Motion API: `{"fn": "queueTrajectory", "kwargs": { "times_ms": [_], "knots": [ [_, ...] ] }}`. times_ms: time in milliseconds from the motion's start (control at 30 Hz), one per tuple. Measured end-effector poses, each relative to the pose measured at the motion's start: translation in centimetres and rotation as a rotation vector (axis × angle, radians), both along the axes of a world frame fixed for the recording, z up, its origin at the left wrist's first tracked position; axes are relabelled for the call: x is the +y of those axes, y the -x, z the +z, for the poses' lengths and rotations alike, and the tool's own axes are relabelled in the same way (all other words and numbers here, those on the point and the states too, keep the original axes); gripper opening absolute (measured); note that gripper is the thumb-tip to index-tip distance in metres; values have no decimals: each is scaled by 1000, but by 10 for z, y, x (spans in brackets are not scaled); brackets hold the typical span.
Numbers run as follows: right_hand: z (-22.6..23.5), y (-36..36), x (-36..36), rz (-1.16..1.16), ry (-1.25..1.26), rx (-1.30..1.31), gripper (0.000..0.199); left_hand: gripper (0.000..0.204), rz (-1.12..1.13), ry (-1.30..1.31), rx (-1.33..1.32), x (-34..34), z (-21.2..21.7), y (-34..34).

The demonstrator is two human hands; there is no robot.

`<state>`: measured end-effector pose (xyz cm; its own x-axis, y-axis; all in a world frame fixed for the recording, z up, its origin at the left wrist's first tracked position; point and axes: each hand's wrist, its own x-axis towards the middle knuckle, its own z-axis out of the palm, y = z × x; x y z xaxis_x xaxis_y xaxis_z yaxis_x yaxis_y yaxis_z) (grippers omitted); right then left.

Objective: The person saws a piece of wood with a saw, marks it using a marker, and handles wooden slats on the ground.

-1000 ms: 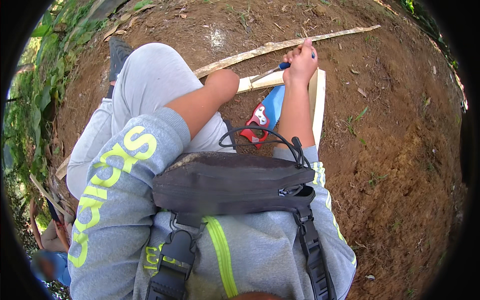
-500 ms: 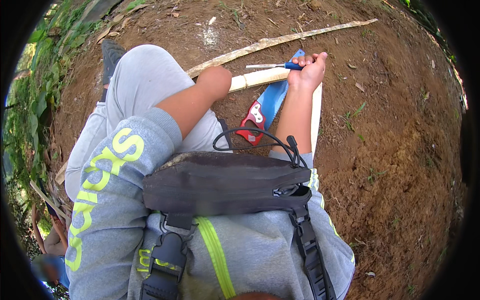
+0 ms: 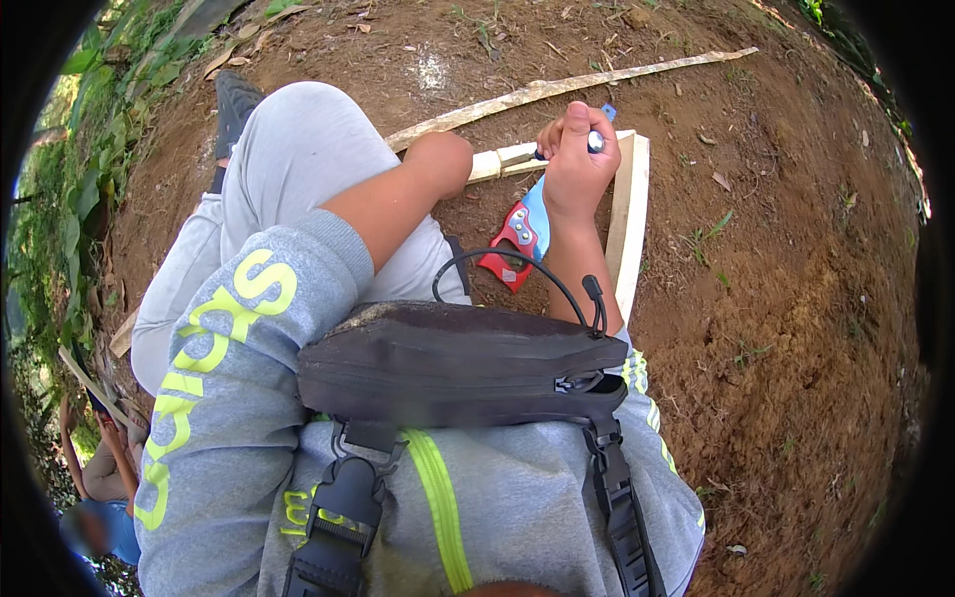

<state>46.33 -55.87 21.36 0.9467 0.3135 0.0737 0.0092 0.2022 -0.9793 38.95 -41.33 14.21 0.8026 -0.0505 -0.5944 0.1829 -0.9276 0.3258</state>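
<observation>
My right hand (image 3: 577, 164) is wrapped around the blue handle of a chisel (image 3: 595, 142), thumb up. The handle's butt end shows beside the fist, and most of the blade is hidden. Just left of the fist lies a pale strip of wood (image 3: 485, 166), with a cut mark across it. My bare left arm (image 3: 438, 164) ends in view as a rounded shape over this strip's left end. No left hand or fingers show. Below the strip rests a handsaw (image 3: 515, 242) with a red handle and blue blade, partly covered by my right forearm.
A second pale wood piece (image 3: 629, 214) runs toward me right of my forearm. Beyond lies a long, thin wooden strip (image 3: 557, 90) on brown soil. My bent left leg (image 3: 298, 169) is beside the work. A black pouch (image 3: 458, 363) crosses my front; another person (image 3: 114, 527) sits lower left.
My right hand has turned over from palm up, with the chisel lying across its fingers, to a fist around the handle. It has shifted slightly left. My left arm has barely moved.
</observation>
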Motion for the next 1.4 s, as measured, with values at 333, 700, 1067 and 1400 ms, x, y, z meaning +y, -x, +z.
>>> {"fn": "queueTrajectory", "kwargs": {
  "times_ms": [333,700,1067,1400],
  "knots": [
    [-25,3,9,80,199,-101,28,21,-3,3,41,0,9,1],
    [-18,-13,22,55,230,-113,31,24,-43,-1,65,2,7,0],
    [-24,-7,19,42,267,-51,35,20,1,12,51,2,0,1],
    [-25,0,22,66,320,-159,31,29,4,22,102,2,3,-1]
  ]
}}
